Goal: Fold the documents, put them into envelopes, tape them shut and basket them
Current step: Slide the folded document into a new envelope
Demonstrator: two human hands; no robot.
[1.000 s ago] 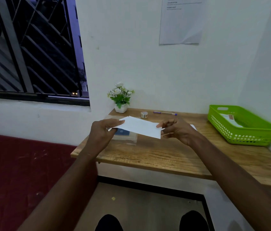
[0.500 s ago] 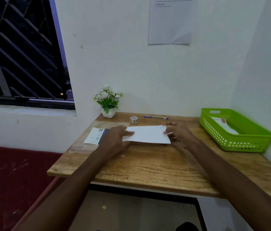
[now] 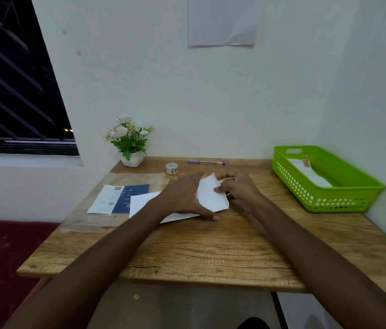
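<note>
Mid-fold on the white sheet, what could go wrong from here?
1. The left hand presses the white paper sheet flat while the right hand lifts its right end; if the sheet slides, the crease may land crooked.
2. The sheet overlaps the blue-and-white packet beside it, so pressing there may give an uneven fold.
3. The small tape roll sits just behind the hands; a knuckle could knock it away.
</note>
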